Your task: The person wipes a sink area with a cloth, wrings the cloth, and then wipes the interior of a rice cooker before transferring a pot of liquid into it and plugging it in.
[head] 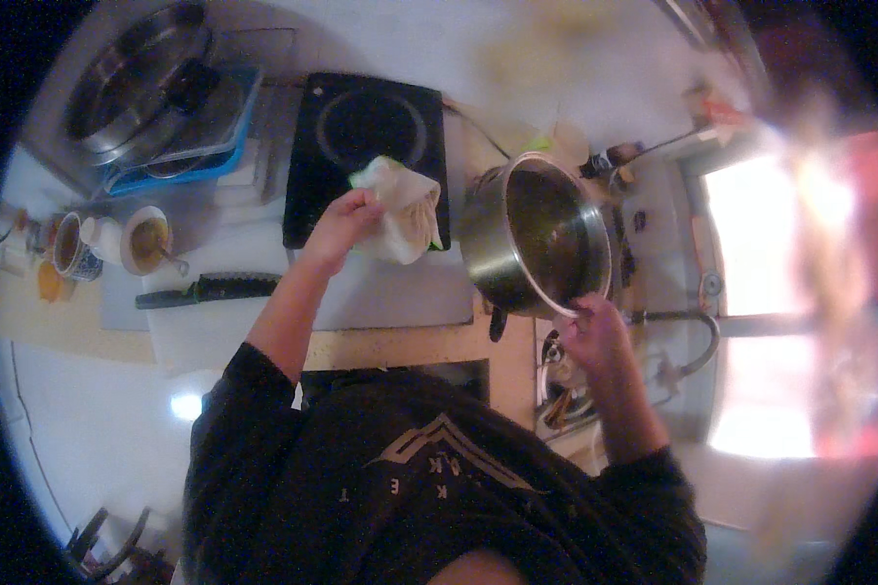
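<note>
My left hand [347, 223] pinches a pale folded cloth [402, 212] with green edging. The cloth hangs in front of the lower part of a black induction hob [369, 121]. On the right, my right hand [589, 325] grips the near rim of a large stainless-steel pot [497, 241]. The pot is tilted, its open mouth facing right, and a dark handle shows at its lower side. Its inside looks dark, and I cannot tell whether anything is in it. A knife [212, 289] with a dark patterned blade lies on the counter left of my left forearm.
At the back left, a steel pan [124, 88] rests over a blue tray [183, 175]. A bowl with a spoon [146, 238] and a patterned cup [73, 248] stand at the left. Right of me are a sink holding utensils [567, 402], a faucet [702, 344] and a bright window [753, 241].
</note>
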The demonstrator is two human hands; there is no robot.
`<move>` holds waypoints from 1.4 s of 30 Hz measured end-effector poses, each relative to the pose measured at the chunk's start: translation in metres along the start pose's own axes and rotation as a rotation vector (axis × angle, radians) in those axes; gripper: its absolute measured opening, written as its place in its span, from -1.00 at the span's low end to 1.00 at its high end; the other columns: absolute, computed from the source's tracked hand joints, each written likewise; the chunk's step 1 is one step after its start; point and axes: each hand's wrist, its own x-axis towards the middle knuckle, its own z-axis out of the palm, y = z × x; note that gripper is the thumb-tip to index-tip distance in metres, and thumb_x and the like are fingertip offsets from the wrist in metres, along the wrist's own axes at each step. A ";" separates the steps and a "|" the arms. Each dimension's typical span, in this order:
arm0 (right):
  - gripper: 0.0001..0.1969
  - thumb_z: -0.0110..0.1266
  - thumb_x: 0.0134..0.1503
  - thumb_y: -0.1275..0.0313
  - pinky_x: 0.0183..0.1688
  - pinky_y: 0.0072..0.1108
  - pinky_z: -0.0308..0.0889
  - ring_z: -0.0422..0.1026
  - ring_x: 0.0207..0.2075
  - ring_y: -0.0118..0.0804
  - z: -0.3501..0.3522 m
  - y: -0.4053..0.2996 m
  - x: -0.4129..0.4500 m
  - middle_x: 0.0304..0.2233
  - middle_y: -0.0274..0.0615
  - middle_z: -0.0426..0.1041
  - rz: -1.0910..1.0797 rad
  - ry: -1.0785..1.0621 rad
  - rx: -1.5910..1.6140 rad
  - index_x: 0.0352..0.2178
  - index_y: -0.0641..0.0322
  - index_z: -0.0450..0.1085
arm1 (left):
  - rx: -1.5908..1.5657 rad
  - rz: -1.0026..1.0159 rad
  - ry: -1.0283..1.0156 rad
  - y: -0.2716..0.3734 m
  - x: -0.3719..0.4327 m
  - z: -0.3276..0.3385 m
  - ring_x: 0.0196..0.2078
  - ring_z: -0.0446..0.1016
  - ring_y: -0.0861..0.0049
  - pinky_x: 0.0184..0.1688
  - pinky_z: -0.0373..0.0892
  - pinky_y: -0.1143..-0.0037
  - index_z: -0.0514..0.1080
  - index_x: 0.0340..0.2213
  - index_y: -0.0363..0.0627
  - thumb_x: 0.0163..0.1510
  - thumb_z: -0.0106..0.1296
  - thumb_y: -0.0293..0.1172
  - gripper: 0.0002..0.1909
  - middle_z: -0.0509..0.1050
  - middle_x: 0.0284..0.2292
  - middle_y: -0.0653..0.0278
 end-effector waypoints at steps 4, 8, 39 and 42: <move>-0.81 -0.11 -0.01 0.51 -0.48 -0.60 0.29 0.37 -0.45 -0.32 0.001 -0.015 0.015 -0.40 -0.19 0.40 0.436 -0.154 0.912 -0.31 0.33 0.28 | -0.768 0.100 -0.241 0.064 -0.038 0.004 -0.26 0.42 0.59 -0.22 0.33 0.58 0.45 -0.34 -0.13 -0.05 -0.02 -0.55 -0.82 0.46 -0.37 0.38; -0.80 -0.14 -0.01 0.56 -0.45 -0.59 0.33 0.40 -0.40 -0.28 0.029 -0.027 0.009 -0.36 -0.15 0.43 0.441 -0.221 1.030 -0.31 0.38 0.29 | -0.071 0.656 -0.217 0.098 -0.070 0.013 -0.31 0.47 0.43 -0.25 0.36 0.52 0.45 -0.29 -0.15 -0.06 -0.02 -0.58 -0.77 0.49 -0.32 0.19; -0.57 -0.07 -0.08 0.46 -0.44 -0.39 0.33 0.44 -0.34 -0.21 0.167 -0.097 -0.126 -0.27 -0.19 0.44 0.598 -0.643 0.353 -0.09 0.14 0.26 | -0.117 0.648 -0.344 0.131 -0.138 -0.141 -0.10 0.41 0.45 0.00 0.32 0.48 0.19 0.02 -0.21 0.11 -0.08 -0.12 -0.46 0.41 -0.14 0.17; -0.66 -0.06 -0.06 0.44 -0.60 -0.39 0.26 0.42 -0.50 -0.24 0.176 -0.104 -0.150 -0.43 -0.20 0.44 0.594 -0.634 0.298 -0.17 0.18 0.29 | -0.295 0.590 -0.163 0.112 -0.177 -0.123 -0.11 0.41 0.45 0.00 0.32 0.48 0.19 0.02 -0.20 0.12 -0.09 -0.12 -0.47 0.41 -0.15 0.17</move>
